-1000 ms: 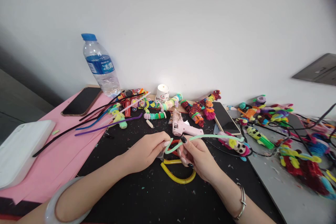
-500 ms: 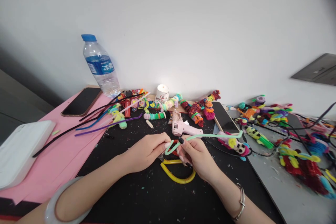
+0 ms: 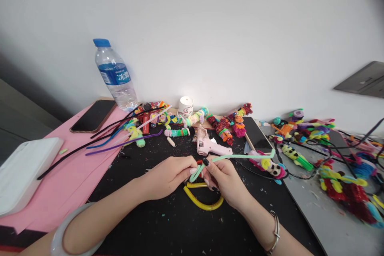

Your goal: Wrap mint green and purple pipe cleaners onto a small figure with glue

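A mint-green pipe cleaner (image 3: 246,155) runs between both hands, its long end pointing right and bent up at the tip. My left hand (image 3: 172,176) pinches the folded end between thumb and finger. My right hand (image 3: 223,178) grips the same strand near the fold, thumb on top. Just below the fingers lies a pair of yellow-handled scissors (image 3: 207,207) on the black mat (image 3: 168,228); their blades are hidden behind the hands. A pink glue gun (image 3: 211,148) rests right behind my right hand.
Several loose pipe cleaners (image 3: 120,150) lie across pink paper (image 3: 72,168) at left, near a phone (image 3: 93,116) and white box (image 3: 27,172). A water bottle (image 3: 115,76) and paper cup (image 3: 185,106) stand by the wall. Fuzzy figures (image 3: 295,156), cables and another phone (image 3: 257,135) are at right.
The folded end of the green pipe cleaner is pressed into a tighter, narrower bend. My left hand has shifted slightly toward my right hand.
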`<state>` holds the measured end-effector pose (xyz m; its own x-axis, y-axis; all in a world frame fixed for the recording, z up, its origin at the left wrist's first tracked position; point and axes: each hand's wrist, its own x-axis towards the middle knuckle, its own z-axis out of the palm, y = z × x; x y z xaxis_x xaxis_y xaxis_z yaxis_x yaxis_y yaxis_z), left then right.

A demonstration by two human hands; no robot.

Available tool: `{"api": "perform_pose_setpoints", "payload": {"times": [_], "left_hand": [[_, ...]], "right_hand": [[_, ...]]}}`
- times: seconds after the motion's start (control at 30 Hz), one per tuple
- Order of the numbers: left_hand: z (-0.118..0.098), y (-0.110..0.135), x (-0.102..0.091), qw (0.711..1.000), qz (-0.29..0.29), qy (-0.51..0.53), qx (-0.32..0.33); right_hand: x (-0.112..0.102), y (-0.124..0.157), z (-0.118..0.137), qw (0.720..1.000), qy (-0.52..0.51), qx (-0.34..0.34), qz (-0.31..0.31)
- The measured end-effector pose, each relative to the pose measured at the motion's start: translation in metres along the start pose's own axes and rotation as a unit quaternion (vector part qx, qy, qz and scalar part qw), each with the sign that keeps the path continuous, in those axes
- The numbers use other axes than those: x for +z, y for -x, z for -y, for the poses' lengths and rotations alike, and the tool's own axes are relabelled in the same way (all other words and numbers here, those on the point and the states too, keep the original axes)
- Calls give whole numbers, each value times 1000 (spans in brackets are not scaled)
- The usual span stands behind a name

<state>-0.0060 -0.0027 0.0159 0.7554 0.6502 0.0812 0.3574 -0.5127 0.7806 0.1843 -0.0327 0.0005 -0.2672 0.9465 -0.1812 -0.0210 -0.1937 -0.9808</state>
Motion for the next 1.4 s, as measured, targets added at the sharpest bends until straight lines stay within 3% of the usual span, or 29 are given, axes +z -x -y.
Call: {"api": "perform_pose_setpoints", "payload": {"times": [0.93, 1.4], "left_hand": [[-2, 1, 2, 1000, 27, -16, 4], [-7, 2, -3, 999, 36, -15, 4]], "right_hand": [[4, 0, 1, 1000, 19, -16, -2], [5, 1, -1, 998, 37, -32, -41]]}}
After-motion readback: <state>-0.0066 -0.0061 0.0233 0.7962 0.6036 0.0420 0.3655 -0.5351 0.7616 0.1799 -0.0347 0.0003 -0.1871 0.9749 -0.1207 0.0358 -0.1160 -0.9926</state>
